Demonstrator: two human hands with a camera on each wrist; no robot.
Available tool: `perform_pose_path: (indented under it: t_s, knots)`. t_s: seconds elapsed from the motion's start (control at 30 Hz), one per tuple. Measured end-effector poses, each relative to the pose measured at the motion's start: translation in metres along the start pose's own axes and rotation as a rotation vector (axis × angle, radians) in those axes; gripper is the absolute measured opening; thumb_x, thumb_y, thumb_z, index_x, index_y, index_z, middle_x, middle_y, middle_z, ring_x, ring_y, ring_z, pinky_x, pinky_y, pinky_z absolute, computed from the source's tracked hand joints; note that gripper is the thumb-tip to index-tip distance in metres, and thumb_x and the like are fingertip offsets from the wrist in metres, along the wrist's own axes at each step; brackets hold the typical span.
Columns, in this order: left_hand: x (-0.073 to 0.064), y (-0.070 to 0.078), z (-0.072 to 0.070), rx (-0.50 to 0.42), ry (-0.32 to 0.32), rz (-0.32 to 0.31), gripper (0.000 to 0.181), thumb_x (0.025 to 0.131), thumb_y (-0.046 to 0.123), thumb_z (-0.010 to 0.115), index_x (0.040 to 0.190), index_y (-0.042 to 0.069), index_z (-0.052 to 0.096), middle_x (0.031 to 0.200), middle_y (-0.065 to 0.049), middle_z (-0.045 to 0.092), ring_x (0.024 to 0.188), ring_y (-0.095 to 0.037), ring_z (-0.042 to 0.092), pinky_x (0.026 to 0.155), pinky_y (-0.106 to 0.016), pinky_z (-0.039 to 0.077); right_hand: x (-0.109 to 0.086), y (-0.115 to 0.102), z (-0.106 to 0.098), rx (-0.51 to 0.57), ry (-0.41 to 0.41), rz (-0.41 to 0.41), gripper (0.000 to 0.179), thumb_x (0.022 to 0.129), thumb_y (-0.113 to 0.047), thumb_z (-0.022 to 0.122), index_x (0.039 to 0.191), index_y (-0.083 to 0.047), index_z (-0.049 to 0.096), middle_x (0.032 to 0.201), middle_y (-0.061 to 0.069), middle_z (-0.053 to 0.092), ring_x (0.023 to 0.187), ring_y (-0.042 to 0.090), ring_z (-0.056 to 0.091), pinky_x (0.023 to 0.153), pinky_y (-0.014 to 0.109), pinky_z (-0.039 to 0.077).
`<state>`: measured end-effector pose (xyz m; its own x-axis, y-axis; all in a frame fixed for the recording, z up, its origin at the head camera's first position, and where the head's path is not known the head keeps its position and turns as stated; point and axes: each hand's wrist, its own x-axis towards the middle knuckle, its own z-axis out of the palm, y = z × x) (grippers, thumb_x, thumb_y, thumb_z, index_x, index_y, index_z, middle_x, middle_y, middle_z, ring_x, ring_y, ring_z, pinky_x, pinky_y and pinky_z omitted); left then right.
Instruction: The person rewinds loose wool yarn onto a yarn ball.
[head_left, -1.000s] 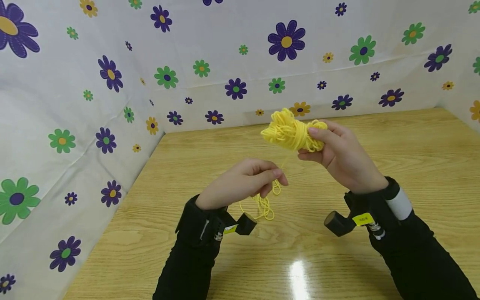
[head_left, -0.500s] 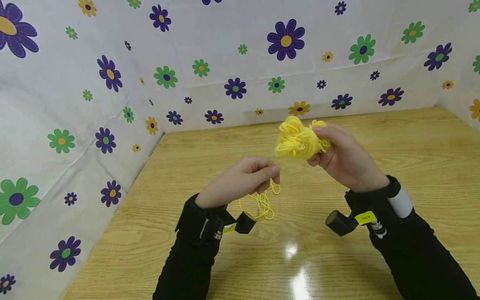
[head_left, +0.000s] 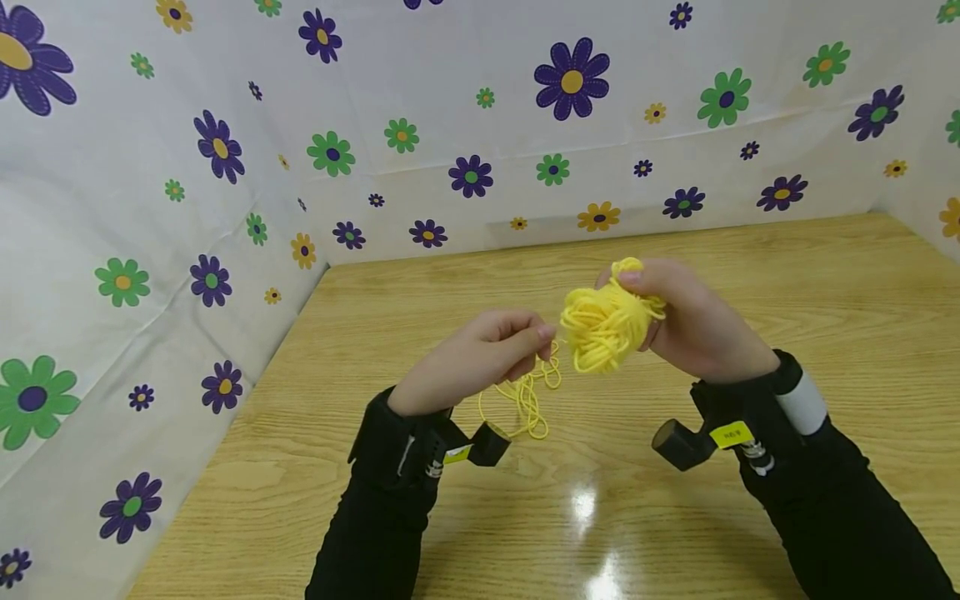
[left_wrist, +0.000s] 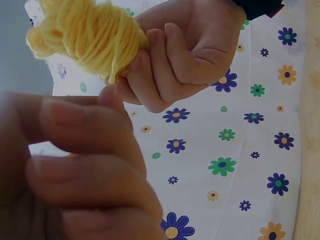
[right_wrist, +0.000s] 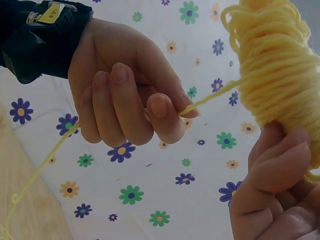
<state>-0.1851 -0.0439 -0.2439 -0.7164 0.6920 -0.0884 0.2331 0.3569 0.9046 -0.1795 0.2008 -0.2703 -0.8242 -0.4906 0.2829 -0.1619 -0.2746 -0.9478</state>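
A bundle of yellow yarn (head_left: 606,323), wound round its middle with loops at the ends, is gripped at one end by my right hand (head_left: 693,321) above the table. Just left of it, my left hand (head_left: 491,358) pinches the yarn strand (right_wrist: 214,96) between thumb and forefinger. In the right wrist view that strand runs taut from the bundle to the left fingertips, then trails down from the hand's other side. Loose yarn loops (head_left: 527,402) lie on the table below my left hand. The left wrist view shows the wound yarn (left_wrist: 95,37) close beyond my left fingers.
The wooden table (head_left: 315,500) stretches under both hands. A white cloth (head_left: 420,75) printed with flowers hangs behind it and along its left side. Black wrist cameras (head_left: 491,444) jut inward from both wrists.
The yarn bundle has turned in my right hand, its free end swinging downward and toward me. My left hand has risen very slightly, still pinching the strand.
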Motion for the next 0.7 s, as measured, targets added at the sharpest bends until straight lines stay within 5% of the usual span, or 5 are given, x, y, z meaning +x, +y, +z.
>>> perform_pose_path:
  t_s: [0.4, 0.7]
  knots:
    - [-0.001, 0.001, 0.000, -0.032, 0.041, 0.017, 0.030, 0.108, 0.021, 0.043, 0.083, 0.005, 0.050, 0.066, -0.001, 0.036, 0.060, -0.018, 0.031, 0.059, -0.026, 0.027, 0.000, 0.000, -0.002, -0.160, -0.227, 0.028, 0.023, 0.104, -0.016, 0.047, 0.096, -0.010, 0.067, 0.082, -0.002, 0.064, 0.068, 0.012, 0.059, 0.063, 0.026, 0.052]
    - [-0.003, 0.002, -0.001, -0.079, 0.065, 0.006, 0.028, 0.108, 0.020, 0.042, 0.088, 0.004, 0.053, 0.066, 0.000, 0.035, 0.060, -0.017, 0.031, 0.062, -0.026, 0.028, -0.001, -0.009, 0.009, -0.410, -0.171, 0.154, 0.021, 0.099, -0.019, 0.054, 0.096, 0.001, 0.058, 0.079, 0.004, 0.058, 0.061, 0.020, 0.050, 0.052, 0.028, 0.043]
